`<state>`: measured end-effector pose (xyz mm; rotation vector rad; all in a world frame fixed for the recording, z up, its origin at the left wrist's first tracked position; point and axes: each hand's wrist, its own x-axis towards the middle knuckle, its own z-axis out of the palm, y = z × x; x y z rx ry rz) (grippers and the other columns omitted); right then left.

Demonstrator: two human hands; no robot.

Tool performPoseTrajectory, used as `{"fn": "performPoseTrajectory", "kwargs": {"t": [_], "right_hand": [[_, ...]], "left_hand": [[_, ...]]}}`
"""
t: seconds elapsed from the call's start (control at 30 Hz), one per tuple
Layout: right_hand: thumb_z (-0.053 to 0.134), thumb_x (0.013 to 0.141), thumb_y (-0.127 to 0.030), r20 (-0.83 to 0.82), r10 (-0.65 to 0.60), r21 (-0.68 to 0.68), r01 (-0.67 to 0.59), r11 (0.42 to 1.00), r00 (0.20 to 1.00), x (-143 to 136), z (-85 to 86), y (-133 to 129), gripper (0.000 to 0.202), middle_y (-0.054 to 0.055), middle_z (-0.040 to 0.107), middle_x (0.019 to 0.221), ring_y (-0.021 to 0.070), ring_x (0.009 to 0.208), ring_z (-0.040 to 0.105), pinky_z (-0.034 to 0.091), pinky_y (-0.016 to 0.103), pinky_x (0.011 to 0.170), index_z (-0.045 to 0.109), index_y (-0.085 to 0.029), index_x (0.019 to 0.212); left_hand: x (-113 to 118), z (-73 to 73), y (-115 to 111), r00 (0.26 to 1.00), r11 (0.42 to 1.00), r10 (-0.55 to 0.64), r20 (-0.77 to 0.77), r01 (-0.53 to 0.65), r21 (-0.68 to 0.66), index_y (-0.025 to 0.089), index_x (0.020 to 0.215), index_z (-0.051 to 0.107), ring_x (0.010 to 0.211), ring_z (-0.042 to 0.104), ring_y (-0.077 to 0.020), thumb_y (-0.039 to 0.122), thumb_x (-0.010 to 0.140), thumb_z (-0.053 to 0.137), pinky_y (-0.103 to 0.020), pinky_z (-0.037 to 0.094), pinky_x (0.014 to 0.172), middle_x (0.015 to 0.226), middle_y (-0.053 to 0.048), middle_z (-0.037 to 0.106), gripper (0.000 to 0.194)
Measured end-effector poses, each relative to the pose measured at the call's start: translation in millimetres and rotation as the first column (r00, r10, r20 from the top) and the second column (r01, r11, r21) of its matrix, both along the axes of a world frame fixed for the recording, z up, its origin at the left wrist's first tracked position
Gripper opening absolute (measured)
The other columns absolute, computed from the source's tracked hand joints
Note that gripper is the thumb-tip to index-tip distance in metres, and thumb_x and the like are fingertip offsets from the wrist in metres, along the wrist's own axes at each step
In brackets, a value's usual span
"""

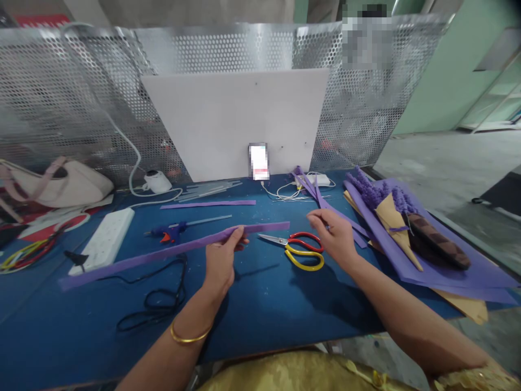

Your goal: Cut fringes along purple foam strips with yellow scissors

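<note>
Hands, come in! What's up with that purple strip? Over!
Left hand pinching strip, ends sticking out both sides. Right hand raised, fingers curled, no strip seen in it. Scissors between hands, maybe in the way. Over.

The left hand (221, 258) pinches a purple strip (163, 253) above the blue bench (260, 315); the right hand (337, 233) hovers near the scissors (287, 243).

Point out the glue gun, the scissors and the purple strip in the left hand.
Glue gun (173, 232): head view, on its blue body.
Scissors (286, 242): head view, where the blades meet the handles.
Held purple strip (175, 249): head view, on its length left of the grip.
</note>
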<state>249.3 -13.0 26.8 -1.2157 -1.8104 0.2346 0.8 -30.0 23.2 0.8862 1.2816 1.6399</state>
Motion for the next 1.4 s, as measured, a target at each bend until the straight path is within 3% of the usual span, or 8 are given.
{"fn": "performPoseTrajectory", "kwargs": {"t": [0.13,0.3,0.73,1.03,1.17,1.23,1.33,1.4], "right_hand": [[0.061,0.094,-0.039,0.183,0.113,0.008,-0.117,0.993,0.977,-15,-1.5,-11,0.026,0.014,0.071,0.112,0.028,0.103,0.064,0.046,0.038,0.087,0.067,-0.02,0.111],[0.055,0.099,-0.032,0.375,0.256,-0.159,-0.211,0.965,0.891,-27,-18.6,-13,0.019,0.003,0.069,0.077,0.0171,0.07,0.064,0.049,0.032,0.068,0.068,-0.019,0.092],[0.061,0.098,-0.035,0.486,0.111,-0.336,0.068,0.939,0.867,4,-10.1,19,0.029,0.009,0.065,0.122,0.021,0.1,0.067,0.058,0.041,0.084,0.063,-0.019,0.122],[0.061,0.098,-0.035,0.499,0.113,-0.34,0.074,0.937,0.859,4,-5.5,15,0.031,0.009,0.065,0.123,0.0218,0.101,0.066,0.058,0.042,0.085,0.062,-0.018,0.124],[0.061,0.098,-0.035,0.491,0.133,-0.328,0.042,0.944,0.861,5,-3.5,13,0.03,0.009,0.065,0.123,0.0215,0.101,0.067,0.058,0.042,0.085,0.062,-0.018,0.123],[0.061,0.098,-0.035,0.489,0.149,-0.316,0.015,0.949,0.86,3,-4.0,12,0.03,0.009,0.065,0.123,0.0214,0.1,0.067,0.058,0.042,0.085,0.062,-0.018,0.123],[0.061,0.098,-0.034,0.497,0.171,-0.278,-0.03,0.96,0.851,0,-6.1,9,0.03,0.009,0.065,0.122,0.0214,0.1,0.067,0.058,0.042,0.085,0.063,-0.018,0.123],[0.061,0.098,-0.034,0.511,0.177,-0.245,-0.055,0.968,0.842,-3,-7.5,7,0.03,0.009,0.065,0.122,0.0213,0.1,0.067,0.058,0.042,0.085,0.063,-0.018,0.123]], "left_hand": [[15,-3.0,-12,0.979,0.979,-0.202,-0.041,0.2,-0.049,0.016,0.07,0.08,0.055,0.062,-0.0167,0.038,0.062,0.087,-0.028,0.048,0.055,0.058,-0.005,0.07,0.025],[20,-6.7,-14,0.961,0.959,-0.275,0.013,0.275,-0.066,0.013,0.069,0.08,0.054,0.059,-0.0148,0.041,0.063,0.086,-0.026,0.045,0.053,0.057,-0.005,0.067,0.029],[-37,21.3,13,0.965,0.981,0.157,0.209,-0.177,0.082,0.014,0.079,0.072,0.042,0.034,-0.0034,0.046,0.061,0.087,-0.018,0.028,0.042,0.047,0.012,0.036,0.039],[-68,30.8,19,0.888,0.877,0.433,0.154,-0.454,0.154,0.018,0.084,0.067,0.043,0.032,-0.0059,0.039,0.076,0.073,-0.022,0.029,0.046,0.049,0.011,0.034,0.024],[-64,38.4,3,0.757,0.703,0.65,0.071,-0.634,0.32,0.026,0.116,0.059,0.065,0.05,-0.0097,0.026,0.08,0.074,-0.025,0.038,0.061,0.075,0.008,0.054,0.039],[-54,40.2,-6,0.667,0.609,0.734,-0.133,-0.558,0.563,0.03,0.124,0.058,0.089,0.058,-0.0157,0.026,0.083,0.073,-0.03,0.043,0.077,0.097,0.005,0.062,0.044],[-28,36.4,-11,0.643,0.76,0.568,-0.513,-0.17,0.627,0.027,0.105,0.072,0.094,0.063,-0.0226,0.031,0.085,0.072,-0.036,0.046,0.089,0.098,-0.003,0.071,0.021],[-11,30.8,-8,0.509,0.84,0.368,-0.778,0.176,0.513,0.026,0.114,0.071,0.107,0.063,-0.0279,0.033,0.088,0.068,-0.041,0.044,0.099,0.11,-0.008,0.073,0.027]]}}
